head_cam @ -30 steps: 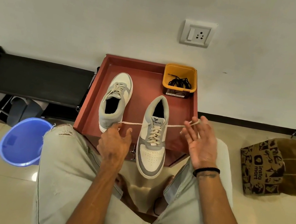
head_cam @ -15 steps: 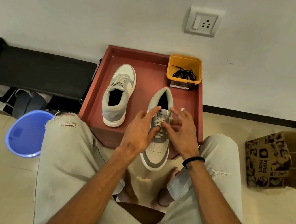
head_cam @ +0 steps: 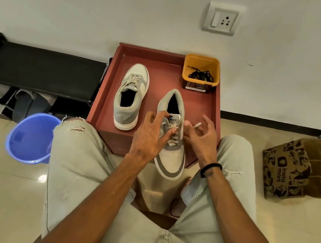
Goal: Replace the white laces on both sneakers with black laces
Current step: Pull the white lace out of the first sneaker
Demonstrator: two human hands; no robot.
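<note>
Two grey-and-white sneakers sit on a red-brown tray point(head_cam: 162, 73). The left sneaker point(head_cam: 129, 98) keeps its white lace tied. The right sneaker point(head_cam: 170, 158) points its toe at me over the tray's front edge, and its white lace point(head_cam: 171, 132) is loosened. My left hand point(head_cam: 148, 140) curls over the lacing and pinches the lace near the upper eyelets. My right hand point(head_cam: 202, 140) is at the shoe's right side, with a free lace end between its fingers. Black laces point(head_cam: 200, 76) lie in an orange tub point(head_cam: 202, 62) at the tray's back right corner.
A blue bucket point(head_cam: 30, 137) stands on the floor by my left knee. A black low shelf point(head_cam: 38, 67) runs along the wall to the left. A brown paper bag point(head_cam: 285, 169) stands at the right. My knees flank the tray's front.
My hands had pulled the lace ends wide apart to both sides. They have come together onto the right sneaker's lacing, and the view has tilted down slightly.
</note>
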